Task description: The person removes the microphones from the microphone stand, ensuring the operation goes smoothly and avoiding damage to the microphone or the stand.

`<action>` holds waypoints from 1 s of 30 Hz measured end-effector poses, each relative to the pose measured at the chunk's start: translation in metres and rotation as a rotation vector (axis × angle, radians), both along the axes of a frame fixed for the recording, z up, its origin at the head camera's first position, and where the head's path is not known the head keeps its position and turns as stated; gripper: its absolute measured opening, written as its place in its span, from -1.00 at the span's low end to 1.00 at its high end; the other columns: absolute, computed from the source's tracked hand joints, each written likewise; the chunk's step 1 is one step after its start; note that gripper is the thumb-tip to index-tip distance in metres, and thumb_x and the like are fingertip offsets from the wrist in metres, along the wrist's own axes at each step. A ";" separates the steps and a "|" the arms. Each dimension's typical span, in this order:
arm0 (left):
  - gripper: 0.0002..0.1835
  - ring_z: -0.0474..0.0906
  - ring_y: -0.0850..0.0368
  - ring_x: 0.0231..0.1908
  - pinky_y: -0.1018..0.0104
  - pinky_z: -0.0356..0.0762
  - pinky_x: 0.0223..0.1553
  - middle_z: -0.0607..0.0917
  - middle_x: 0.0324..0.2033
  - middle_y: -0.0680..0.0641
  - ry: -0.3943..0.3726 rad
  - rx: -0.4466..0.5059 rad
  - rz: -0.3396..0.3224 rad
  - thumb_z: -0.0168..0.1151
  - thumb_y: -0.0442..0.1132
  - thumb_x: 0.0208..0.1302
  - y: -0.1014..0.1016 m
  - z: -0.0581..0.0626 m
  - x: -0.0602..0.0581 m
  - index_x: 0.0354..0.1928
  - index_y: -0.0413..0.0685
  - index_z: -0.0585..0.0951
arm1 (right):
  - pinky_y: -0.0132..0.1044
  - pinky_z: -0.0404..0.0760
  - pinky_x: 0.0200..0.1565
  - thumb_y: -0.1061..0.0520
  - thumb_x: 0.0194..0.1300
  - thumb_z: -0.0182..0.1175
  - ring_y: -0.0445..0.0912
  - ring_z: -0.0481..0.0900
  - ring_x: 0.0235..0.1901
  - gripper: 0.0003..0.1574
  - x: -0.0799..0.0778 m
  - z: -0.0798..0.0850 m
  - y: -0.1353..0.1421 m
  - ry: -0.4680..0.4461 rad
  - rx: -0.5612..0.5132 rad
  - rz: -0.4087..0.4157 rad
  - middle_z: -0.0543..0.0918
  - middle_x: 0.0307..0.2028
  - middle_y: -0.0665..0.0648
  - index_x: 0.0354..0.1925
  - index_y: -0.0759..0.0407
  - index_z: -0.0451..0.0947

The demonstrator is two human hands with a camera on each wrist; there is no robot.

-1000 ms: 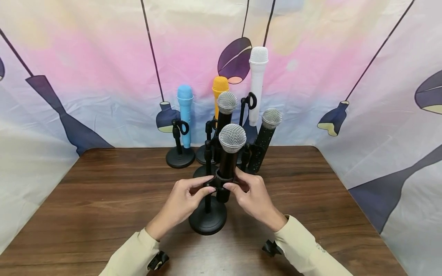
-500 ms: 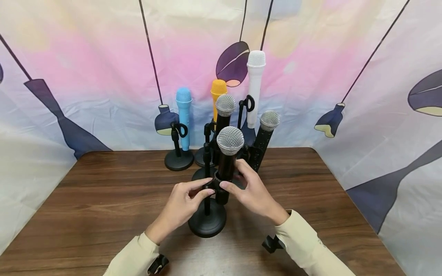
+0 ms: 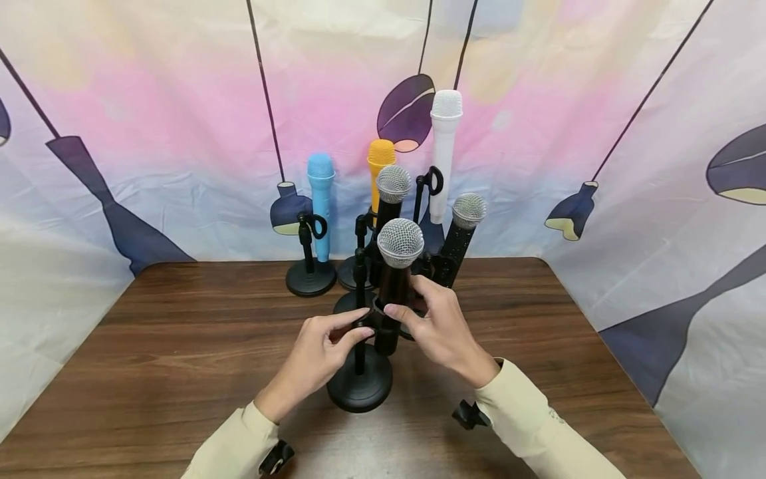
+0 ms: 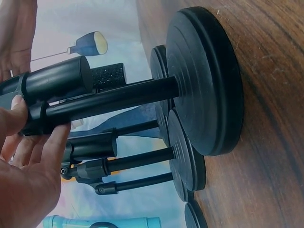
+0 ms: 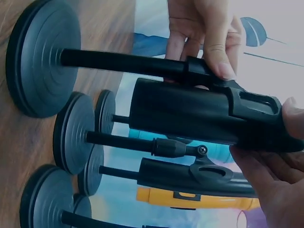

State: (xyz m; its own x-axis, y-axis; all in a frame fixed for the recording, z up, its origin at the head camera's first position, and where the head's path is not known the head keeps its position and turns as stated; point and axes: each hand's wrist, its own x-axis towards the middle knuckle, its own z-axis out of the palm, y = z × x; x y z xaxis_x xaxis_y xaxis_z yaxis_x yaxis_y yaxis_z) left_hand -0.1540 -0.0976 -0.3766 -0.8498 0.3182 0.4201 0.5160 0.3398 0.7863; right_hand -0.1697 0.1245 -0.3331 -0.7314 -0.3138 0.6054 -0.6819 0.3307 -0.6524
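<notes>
The left hand [image 3: 316, 349] is pinching one black stand [image 3: 360, 387] near its clip [image 5: 233, 102]; the right hand [image 3: 441, 332] is gripping one black microphone [image 3: 395, 281] within that clip, above the table [image 3: 179, 359]. Behind, one plain black microphone [image 3: 393, 186], one speckled black microphone [image 3: 459, 243], one blue microphone [image 3: 321, 199], one orange microphone [image 3: 380, 161] and one white microphone [image 3: 445, 143] are showing.

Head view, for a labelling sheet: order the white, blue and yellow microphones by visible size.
1. White microphone
2. Blue microphone
3. Yellow microphone, partly hidden, so its full size is unsure.
</notes>
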 end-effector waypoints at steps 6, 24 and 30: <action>-0.56 0.38 0.32 -0.64 0.36 0.47 -0.40 0.81 -0.21 0.13 0.029 -0.035 0.016 0.27 -0.07 0.44 0.003 0.002 0.000 0.26 -0.07 0.63 | -0.20 0.67 -0.12 0.24 0.30 0.40 -0.10 0.71 -0.12 -0.60 0.001 -0.002 0.000 0.076 0.038 -0.045 0.71 -0.09 0.13 0.08 0.28 0.59; -0.57 0.20 0.35 -0.71 0.38 0.36 -0.53 0.73 -0.48 0.15 0.031 -0.062 0.026 0.29 -0.11 0.43 0.001 0.004 0.001 0.25 -0.10 0.63 | -0.18 0.63 0.05 0.24 0.37 0.34 -0.05 0.64 0.03 -0.44 -0.003 -0.003 0.004 -0.103 -0.029 0.101 0.58 0.05 0.16 0.27 0.26 0.44; -0.58 0.20 0.36 -0.69 0.39 0.33 -0.54 0.74 -0.46 0.21 0.041 -0.064 0.032 0.29 -0.11 0.43 0.002 0.005 0.001 0.25 -0.09 0.64 | -0.23 0.68 -0.12 0.25 0.30 0.39 -0.13 0.70 -0.14 -0.64 -0.005 0.000 0.004 0.008 0.022 0.042 0.67 -0.13 0.10 0.04 0.25 0.57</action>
